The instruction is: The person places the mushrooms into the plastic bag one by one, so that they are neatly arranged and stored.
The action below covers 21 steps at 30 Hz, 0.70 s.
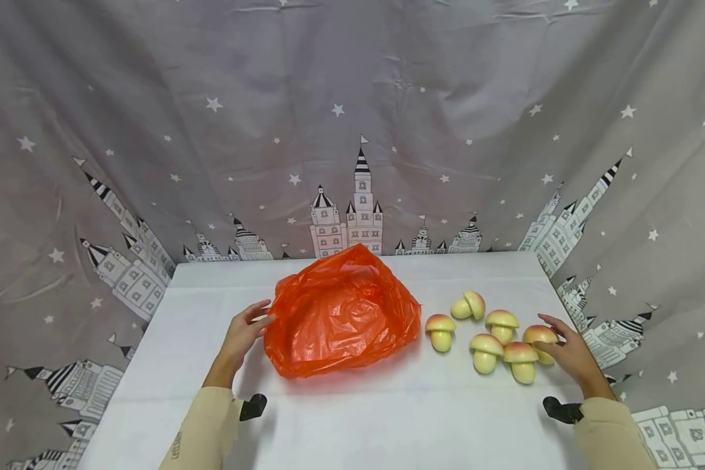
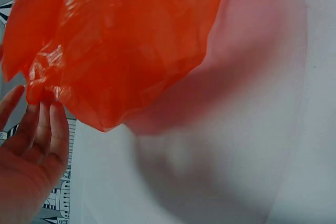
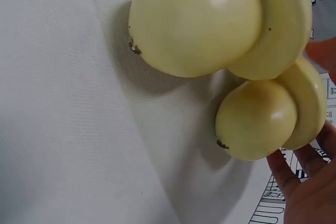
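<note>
We see six smooth, glossy mushroom-shaped models, pale yellow with red-tinged caps (image 1: pixel 520 353), right of centre in the frame on the white worktop (image 1: pixel 388 418). We judge them light and firm, with a hard, rather slippery skin that could be scuffed more easily than squashed. The best hold is probably across the rounded cap, or round the thick stem just under the cap's rim.

The glossy red-orange thin plastic bag (image 1: pixel 341 326), its mouth spread wide, sits at the middle of the frame. We expect it to be very light, limp and easily torn, so we would take it by the rim, gently.

Our right hand (image 1: pixel 572 356), at the right of the frame, is spread around the rightmost mushroom, thumb and fingers apart; we cannot tell how firmly it touches. Our left hand (image 1: pixel 241 336) has its fingers nearly straight, tips against the bag's left edge, not clenched.

In looks, the mushrooms have domed caps over bulbous stems, and in the right wrist view two stem ends each carry a small dark mark (image 3: pixel 135 47). The bag is wrinkled, shiny and translucent.
</note>
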Tool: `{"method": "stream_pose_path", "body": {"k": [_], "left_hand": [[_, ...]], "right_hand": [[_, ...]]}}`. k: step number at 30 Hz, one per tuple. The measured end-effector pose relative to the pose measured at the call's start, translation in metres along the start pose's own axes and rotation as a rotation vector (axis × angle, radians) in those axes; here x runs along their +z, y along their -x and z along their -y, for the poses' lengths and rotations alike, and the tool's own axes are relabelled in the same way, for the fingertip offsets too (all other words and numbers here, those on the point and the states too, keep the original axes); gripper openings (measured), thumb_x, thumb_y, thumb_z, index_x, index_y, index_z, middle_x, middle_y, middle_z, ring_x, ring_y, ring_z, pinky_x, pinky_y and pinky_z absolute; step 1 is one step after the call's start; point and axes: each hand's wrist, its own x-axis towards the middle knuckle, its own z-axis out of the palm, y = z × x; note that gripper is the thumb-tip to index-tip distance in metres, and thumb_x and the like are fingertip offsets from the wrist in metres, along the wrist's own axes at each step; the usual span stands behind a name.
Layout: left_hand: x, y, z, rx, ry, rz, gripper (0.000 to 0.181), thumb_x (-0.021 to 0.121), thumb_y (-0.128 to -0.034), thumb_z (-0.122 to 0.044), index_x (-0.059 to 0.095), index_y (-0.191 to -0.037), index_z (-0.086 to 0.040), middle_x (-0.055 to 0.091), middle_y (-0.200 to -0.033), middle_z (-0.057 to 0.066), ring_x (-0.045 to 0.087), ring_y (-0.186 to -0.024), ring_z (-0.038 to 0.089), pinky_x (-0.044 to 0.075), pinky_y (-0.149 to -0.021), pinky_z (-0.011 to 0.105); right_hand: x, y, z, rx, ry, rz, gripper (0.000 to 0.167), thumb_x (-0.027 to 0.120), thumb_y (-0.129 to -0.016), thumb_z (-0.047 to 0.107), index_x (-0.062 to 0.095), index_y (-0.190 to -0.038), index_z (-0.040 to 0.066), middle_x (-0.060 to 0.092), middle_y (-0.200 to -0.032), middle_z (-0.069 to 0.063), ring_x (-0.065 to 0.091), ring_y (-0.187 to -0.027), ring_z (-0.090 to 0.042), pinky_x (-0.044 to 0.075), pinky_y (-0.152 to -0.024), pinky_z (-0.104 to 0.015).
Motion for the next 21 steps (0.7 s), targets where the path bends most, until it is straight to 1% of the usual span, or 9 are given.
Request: {"method": "stream_pose_path", "body": {"k": [3,5,7,8,10,13,16,18,21], "left_hand": [[0.0036,0.0008,-0.0007,0.004,-0.032,-0.040,0.052,0.057,-0.0979,-0.025,0.043,-0.143,-0.004,0.046,-0.139,0.023,0.051,-0.121,0.035,0.049,-0.097,0.037],[0.0053,0.0012,-0.0010,0.000,-0.032,-0.062,0.048,0.056,-0.0987,-0.025,0.046,-0.141,-0.003,0.048,-0.138,0.022,0.053,-0.118,0.034,0.051,-0.093,0.033],[0.0059,0.0012,-0.0009,-0.005,-0.027,-0.081,0.047,0.054,-0.0994,-0.025,0.048,-0.139,-0.002,0.049,-0.137,0.022,0.055,-0.116,0.033,0.052,-0.090,0.030],[0.0059,0.0011,-0.0006,-0.007,-0.024,-0.090,0.046,0.054,-0.0996,-0.026,0.049,-0.138,-0.002,0.049,-0.137,0.022,0.056,-0.115,0.032,0.052,-0.090,0.029],[0.0062,0.0009,-0.0004,-0.010,-0.009,-0.105,0.043,0.054,-0.0994,-0.025,0.051,-0.136,-0.001,0.051,-0.136,0.021,0.057,-0.112,0.031,0.053,-0.089,0.028],[0.0070,0.0017,0.0002,-0.010,0.004,-0.138,0.041,0.056,-0.0985,-0.026,0.055,-0.130,0.000,0.054,-0.131,0.022,0.058,-0.109,0.031,0.053,-0.090,0.031],[0.0084,0.0029,0.0011,-0.020,0.002,-0.181,0.040,0.058,-0.0971,-0.029,0.059,-0.122,0.001,0.057,-0.123,0.021,0.059,-0.104,0.029,0.052,-0.091,0.036],[0.0094,0.0036,0.0013,-0.024,0.003,-0.204,0.039,0.058,-0.0969,-0.030,0.060,-0.119,0.002,0.058,-0.120,0.020,0.059,-0.102,0.027,0.052,-0.092,0.038],[0.0103,0.0047,0.0007,-0.037,0.009,-0.239,0.036,0.058,-0.0971,-0.027,0.062,-0.117,0.002,0.059,-0.116,0.019,0.060,-0.098,0.024,0.053,-0.089,0.033]], "right_hand": [[0.0029,0.0006,-0.0046,-0.022,0.037,-0.043,0.057,0.066,-0.089,0.009,0.043,-0.138,-0.006,0.047,-0.133,-0.033,0.052,-0.104,-0.011,0.042,-0.076,-0.015],[0.0042,0.0003,-0.0066,-0.034,0.037,-0.069,0.054,0.066,-0.088,0.008,0.046,-0.136,-0.007,0.051,-0.129,-0.033,0.047,-0.094,0.006,0.040,-0.072,-0.010],[0.0053,-0.0005,-0.0075,-0.032,0.032,-0.082,0.053,0.067,-0.087,0.009,0.048,-0.134,-0.007,0.054,-0.126,-0.032,0.041,-0.088,0.014,0.041,-0.071,-0.010],[0.0056,-0.0009,-0.0076,-0.032,0.034,-0.081,0.052,0.066,-0.087,0.008,0.048,-0.134,-0.007,0.054,-0.126,-0.032,0.042,-0.088,0.014,0.041,-0.071,-0.011],[0.0059,-0.0017,-0.0077,-0.012,0.044,-0.071,0.051,0.065,-0.087,0.008,0.048,-0.134,-0.007,0.054,-0.125,-0.031,0.046,-0.090,0.006,0.042,-0.071,-0.014],[0.0058,-0.0029,-0.0076,0.019,0.059,-0.037,0.052,0.062,-0.088,0.007,0.047,-0.135,-0.007,0.053,-0.126,-0.032,0.053,-0.099,-0.016,0.042,-0.076,-0.021],[0.0061,-0.0035,-0.0073,0.037,0.074,-0.011,0.053,0.060,-0.087,0.007,0.044,-0.136,-0.007,0.052,-0.127,-0.033,0.052,-0.106,-0.032,0.043,-0.079,-0.028],[0.0065,-0.0035,-0.0068,0.040,0.076,-0.007,0.054,0.060,-0.088,0.006,0.043,-0.137,-0.008,0.052,-0.127,-0.033,0.052,-0.109,-0.037,0.044,-0.081,-0.031],[0.0075,-0.0032,-0.0058,0.035,0.081,-0.015,0.054,0.060,-0.087,0.005,0.043,-0.137,-0.008,0.052,-0.126,-0.034,0.052,-0.109,-0.039,0.044,-0.082,-0.035]]}}
